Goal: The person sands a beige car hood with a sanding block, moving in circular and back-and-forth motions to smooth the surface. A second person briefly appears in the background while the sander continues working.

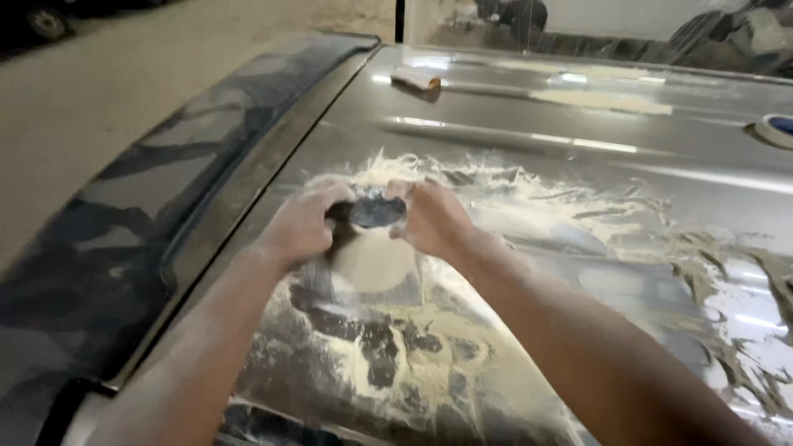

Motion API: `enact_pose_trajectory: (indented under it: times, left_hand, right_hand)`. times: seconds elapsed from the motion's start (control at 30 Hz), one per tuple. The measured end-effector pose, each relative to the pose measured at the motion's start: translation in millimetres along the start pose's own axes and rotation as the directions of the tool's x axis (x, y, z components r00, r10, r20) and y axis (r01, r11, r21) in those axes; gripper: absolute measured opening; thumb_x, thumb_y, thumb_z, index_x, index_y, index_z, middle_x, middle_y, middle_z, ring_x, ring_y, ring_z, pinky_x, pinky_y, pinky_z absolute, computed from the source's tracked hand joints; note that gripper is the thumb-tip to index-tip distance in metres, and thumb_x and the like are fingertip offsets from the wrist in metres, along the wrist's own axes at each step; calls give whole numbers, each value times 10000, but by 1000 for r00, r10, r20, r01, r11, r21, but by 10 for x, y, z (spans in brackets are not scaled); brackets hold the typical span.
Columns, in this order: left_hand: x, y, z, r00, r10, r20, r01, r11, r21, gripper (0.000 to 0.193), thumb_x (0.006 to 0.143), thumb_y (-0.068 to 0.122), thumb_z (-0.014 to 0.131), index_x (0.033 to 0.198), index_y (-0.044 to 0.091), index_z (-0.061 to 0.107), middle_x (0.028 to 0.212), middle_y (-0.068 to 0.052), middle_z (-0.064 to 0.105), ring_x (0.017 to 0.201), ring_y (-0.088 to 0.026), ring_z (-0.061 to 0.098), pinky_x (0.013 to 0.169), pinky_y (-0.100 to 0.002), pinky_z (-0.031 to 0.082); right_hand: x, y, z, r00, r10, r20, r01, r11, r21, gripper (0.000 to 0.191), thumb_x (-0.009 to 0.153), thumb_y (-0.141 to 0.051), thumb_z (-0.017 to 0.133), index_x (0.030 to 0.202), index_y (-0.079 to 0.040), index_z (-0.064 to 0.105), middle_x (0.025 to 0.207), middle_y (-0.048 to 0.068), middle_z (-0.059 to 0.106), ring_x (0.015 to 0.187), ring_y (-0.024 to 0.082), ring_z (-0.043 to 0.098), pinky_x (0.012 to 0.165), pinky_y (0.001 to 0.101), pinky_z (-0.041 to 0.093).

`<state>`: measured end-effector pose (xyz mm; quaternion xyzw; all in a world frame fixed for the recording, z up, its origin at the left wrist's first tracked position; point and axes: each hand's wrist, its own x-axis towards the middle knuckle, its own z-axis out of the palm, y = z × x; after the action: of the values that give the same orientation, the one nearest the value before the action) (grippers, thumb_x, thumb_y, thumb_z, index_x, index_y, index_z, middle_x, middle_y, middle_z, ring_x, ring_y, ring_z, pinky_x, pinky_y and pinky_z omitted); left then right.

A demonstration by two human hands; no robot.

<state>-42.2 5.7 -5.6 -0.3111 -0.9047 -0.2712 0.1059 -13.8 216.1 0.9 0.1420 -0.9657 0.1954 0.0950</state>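
A dark sanding block (376,211) sits a little left of the frame's centre, pressed flat against the grey car panel (512,165), and I have it between both hands. My left hand (301,223) has its grip closed around the block's left end, fingers curled over the top edge. My right hand (429,216) closes its grip on the right end the same way, so the two hands nearly meet over the block. Both hands and forearms are dusted pale.

Just below the block lies a smooth, pale patch of filler (373,260). Around it the panel is smeared with wet, yellowish sanding slurry (429,363), which spreads from the centre down to the lower edge and out toward the right of the frame.

At the upper middle, well apart from my hands, a small pale block (415,78) rests on the panel. At the far right edge sits a roll of tape (776,130). A dark trim strip (190,190) runs along the panel's left side.
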Motion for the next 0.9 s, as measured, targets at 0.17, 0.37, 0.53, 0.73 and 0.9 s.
enact_pose_trajectory:
  times: [0.17,0.37,0.53,0.73,0.9]
  left_hand:
    - [-534,121,19,973,-95,209,103,994,-25,357,857,1,623,1178,130,711,1313,-104,611,1237,-278,580,1123,-391,436]
    - [-498,124,104,991,8,130,3,996,-89,408,755,-96,594,1092,98,717,1372,-138,564,1289,-307,519,1124,-405,415]
    - [-245,139,-31,1000,-1,-10,0,993,-117,514,725,-121,570,1163,112,704,1303,-103,639,1244,-297,591,1114,-400,451]
    - [-802,196,147,992,119,-29,-120,993,-14,384,701,-44,704,1061,85,741,1354,-138,596,1258,-339,555,1073,-428,437]
    - [-212,128,37,999,-40,28,40,999,-1,463,797,-127,575,1159,123,722,1271,-81,682,1218,-258,631,1136,-386,465]
  right_hand:
    - [-516,-154,-112,921,208,330,-195,978,-72,548,892,-198,742,1409,-180,560,1122,107,743,866,219,736,717,330,627]
    - [-601,-233,-140,946,206,249,-217,976,19,528,887,-168,746,1397,-188,611,1034,97,720,749,175,671,581,301,601]
    - [-325,-186,-179,983,149,110,-143,988,-54,570,901,-139,734,1438,-117,541,826,147,753,658,195,659,575,320,553]
    - [-835,-116,66,733,-568,-375,338,782,-523,634,697,-41,667,1320,-141,608,1072,84,761,874,161,725,736,232,612]
    - [-281,-72,-26,926,309,217,-300,951,-75,571,913,-215,712,1458,-204,542,950,120,778,816,260,727,753,362,623]
